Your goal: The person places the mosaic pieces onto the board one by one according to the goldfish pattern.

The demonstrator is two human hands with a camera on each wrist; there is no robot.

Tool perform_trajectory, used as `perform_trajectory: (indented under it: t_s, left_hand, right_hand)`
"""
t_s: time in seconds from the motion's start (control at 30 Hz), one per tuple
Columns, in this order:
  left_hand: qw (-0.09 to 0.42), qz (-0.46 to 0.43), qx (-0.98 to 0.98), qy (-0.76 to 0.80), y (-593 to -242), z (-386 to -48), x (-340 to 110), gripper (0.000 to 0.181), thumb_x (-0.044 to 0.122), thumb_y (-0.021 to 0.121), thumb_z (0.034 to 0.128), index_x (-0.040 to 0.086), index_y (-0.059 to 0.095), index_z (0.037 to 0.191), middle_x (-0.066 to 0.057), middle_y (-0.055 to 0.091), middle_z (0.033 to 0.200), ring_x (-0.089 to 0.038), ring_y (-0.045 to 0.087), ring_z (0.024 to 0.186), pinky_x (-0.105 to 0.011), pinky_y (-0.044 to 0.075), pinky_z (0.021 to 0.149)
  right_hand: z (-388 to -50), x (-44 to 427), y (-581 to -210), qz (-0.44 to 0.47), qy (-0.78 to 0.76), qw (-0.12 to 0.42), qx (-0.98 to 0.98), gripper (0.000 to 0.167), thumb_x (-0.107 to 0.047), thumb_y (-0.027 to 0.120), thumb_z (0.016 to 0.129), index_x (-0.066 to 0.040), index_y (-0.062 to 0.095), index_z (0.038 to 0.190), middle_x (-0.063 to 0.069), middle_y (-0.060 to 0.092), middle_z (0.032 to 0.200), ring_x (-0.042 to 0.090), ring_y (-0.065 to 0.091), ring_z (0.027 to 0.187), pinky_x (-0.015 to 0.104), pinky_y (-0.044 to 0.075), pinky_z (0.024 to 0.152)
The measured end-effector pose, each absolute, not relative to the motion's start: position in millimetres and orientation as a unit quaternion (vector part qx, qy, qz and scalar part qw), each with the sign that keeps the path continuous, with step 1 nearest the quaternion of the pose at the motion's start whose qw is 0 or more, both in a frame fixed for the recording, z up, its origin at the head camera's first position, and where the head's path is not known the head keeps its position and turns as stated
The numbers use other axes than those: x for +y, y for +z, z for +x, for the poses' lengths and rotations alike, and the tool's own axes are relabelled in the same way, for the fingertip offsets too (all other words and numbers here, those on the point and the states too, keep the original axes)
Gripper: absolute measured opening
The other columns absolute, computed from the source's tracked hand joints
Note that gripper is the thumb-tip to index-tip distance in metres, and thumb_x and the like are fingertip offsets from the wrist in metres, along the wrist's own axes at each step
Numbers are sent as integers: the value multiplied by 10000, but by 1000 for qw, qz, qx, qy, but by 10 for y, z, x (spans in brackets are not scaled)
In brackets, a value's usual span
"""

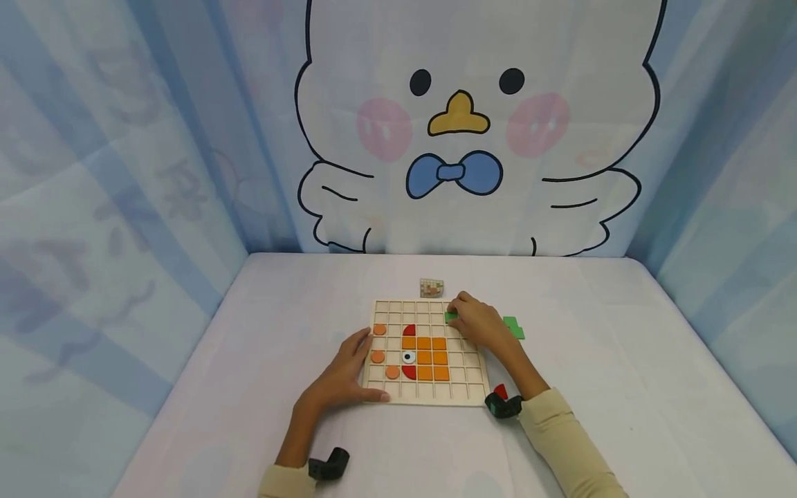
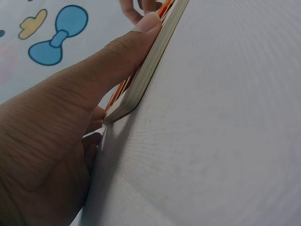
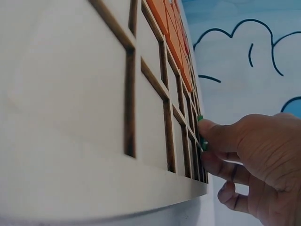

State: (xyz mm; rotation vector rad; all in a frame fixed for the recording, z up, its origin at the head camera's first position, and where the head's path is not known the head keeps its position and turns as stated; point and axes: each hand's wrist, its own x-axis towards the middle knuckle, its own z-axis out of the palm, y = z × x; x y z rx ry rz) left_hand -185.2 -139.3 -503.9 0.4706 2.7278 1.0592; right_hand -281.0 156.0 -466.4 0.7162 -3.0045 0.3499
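A wooden grid board [image 1: 457,391] lies on the table, bearing orange squares [image 1: 424,357], orange discs [image 1: 392,372], red quarter-circles [image 1: 409,330] and a white eye piece [image 1: 408,357]. My left hand [image 1: 345,371] holds the board's near left corner, thumb along the front edge and fingers at the left side. In the left wrist view that thumb [image 2: 127,47] lies over the rim. At the board's far right part, my right hand [image 1: 479,320] pinches a small green piece [image 1: 451,317]. The right wrist view shows this green piece [image 3: 201,136] between thumb and fingertips, partly hidden.
Green pieces [image 1: 512,326] lie on the table right of the board, partly behind my right forearm. A red piece [image 1: 501,391] is near the right wrist camera. Beyond the board's far edge sits a small patterned card [image 1: 432,288]. A printed curtain hangs behind the table.
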Motion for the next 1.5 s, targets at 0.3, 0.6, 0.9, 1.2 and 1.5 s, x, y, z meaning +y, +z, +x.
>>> perform_trajectory:
  t_s: [0.3,0.6,0.9,1.2,1.5]
  left_hand:
    - [92,158,917,356,-5036,-1860,-1382,1230,575,838,652,84,177,1566,-85,127,1638,-299,151,1507,-530,260,1181]
    - [94,151,916,360,-5015,-1838,-1378,1238,571,843,648,90,168,1568,-78,123,1639,-293,141,1511,-526,251,1185]
    - [91,151,917,358,-5028,-1845,-1378,1235,575,837,655,86,163,1568,-78,119,1639,-295,140,1510,-528,255,1183]
    - [93,147,917,358,-4998,-1840,-1384,1235,565,839,658,86,155,1568,-78,104,1643,-290,129,1514,-527,250,1185]
    - [97,146,916,360,-4994,-1841,-1385,1236,560,842,655,85,156,1568,-83,107,1642,-301,132,1512,-537,252,1181]
  right_hand:
    - [-2785,1583,-4656,230,118,24,-966,274,-243,686,921,-69,679,1132,84,602,1107,193,625,891,390,565,776]
    - [-2803,1578,-4684,221,127,14,-967,293,-256,686,920,-73,677,1150,78,600,1127,173,607,896,372,555,803]
    - [-2802,1655,-4674,237,161,27,-958,359,-219,697,914,-35,638,1215,99,607,1131,206,622,931,402,552,820]
    - [-2783,1825,-4602,210,177,32,-961,338,-203,684,922,-32,644,1211,115,609,1144,226,607,918,419,538,790]
    - [-2706,2068,-4588,178,162,30,-970,285,-180,701,906,-37,675,1151,126,609,1135,238,608,918,427,547,806]
